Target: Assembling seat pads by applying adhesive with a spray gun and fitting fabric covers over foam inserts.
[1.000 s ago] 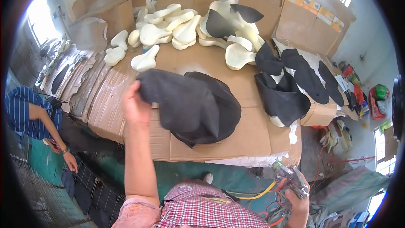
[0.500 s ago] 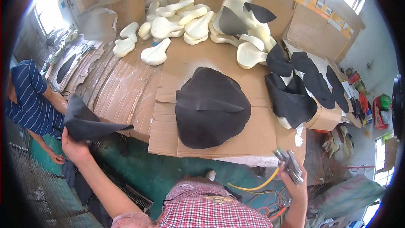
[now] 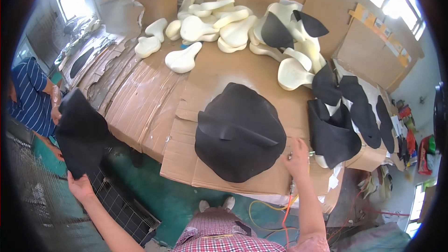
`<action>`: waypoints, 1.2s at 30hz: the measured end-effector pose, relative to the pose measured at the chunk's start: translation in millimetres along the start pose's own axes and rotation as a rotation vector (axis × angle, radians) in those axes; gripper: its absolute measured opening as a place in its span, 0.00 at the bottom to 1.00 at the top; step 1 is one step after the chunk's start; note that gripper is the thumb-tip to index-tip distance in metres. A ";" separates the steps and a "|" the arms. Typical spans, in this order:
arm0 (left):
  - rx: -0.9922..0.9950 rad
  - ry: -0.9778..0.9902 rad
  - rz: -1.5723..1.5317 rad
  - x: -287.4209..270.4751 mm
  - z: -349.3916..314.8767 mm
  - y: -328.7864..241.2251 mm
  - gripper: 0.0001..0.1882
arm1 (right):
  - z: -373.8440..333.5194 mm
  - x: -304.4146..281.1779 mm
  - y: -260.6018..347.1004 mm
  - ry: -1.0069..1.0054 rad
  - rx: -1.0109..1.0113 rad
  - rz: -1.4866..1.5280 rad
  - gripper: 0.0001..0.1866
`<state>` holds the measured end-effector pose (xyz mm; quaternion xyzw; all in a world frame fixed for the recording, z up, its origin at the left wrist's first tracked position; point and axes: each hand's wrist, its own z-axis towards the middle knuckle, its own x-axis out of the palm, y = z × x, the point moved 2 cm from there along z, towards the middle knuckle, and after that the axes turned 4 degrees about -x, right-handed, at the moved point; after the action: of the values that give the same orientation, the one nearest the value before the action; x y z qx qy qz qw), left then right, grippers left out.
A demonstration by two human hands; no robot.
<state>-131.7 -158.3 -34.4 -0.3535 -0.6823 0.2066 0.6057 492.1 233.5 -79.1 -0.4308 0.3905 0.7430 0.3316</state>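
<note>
At the left, my left hand [image 3: 80,186] grips the lower edge of a limp black saddle cover [image 3: 84,133], holding it up beside the table. My right hand [image 3: 297,161] is over the table's front right part, closed round a metal spray gun [image 3: 292,186] that is mostly hidden by the fingers; an orange hose [image 3: 285,219] runs down from it. Just left of this hand lies a stack of round black cover pieces [image 3: 240,133] with a raised fold across the top one. To its right, another black cover [image 3: 333,135] drapes over a pale saddle pad.
Cream foam saddle pads [image 3: 198,29] are heaped at the table's back. More black pieces [image 3: 359,107] lie along the right side. Cardboard [image 3: 179,151] covers the table. A co-worker in a striped shirt [image 3: 30,95] stands at the left, near a wire rack [image 3: 121,205].
My right hand has moved from beyond the table's front edge to above the table, bringing the spray gun. The black cover in my left hand has swung open and hangs wider.
</note>
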 end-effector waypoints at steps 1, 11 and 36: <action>0.031 -0.140 -0.041 1.2 -6.5 4.8 0.23 | 16.1 6.1 29.6 0.026 -0.140 0.045 0.36; -0.029 0.921 1.186 159.7 -255.6 310.1 0.14 | 104.7 98.1 1.2 -0.156 0.055 0.440 0.18; 0.650 1.305 1.792 197.0 -286.2 391.7 0.32 | -96.5 20.9 -123.9 -0.180 0.595 0.056 0.39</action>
<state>234.4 204.6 -126.7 -0.5777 0.3416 0.5063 0.5415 623.1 212.0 -165.7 -0.2362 0.5715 0.6401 0.4559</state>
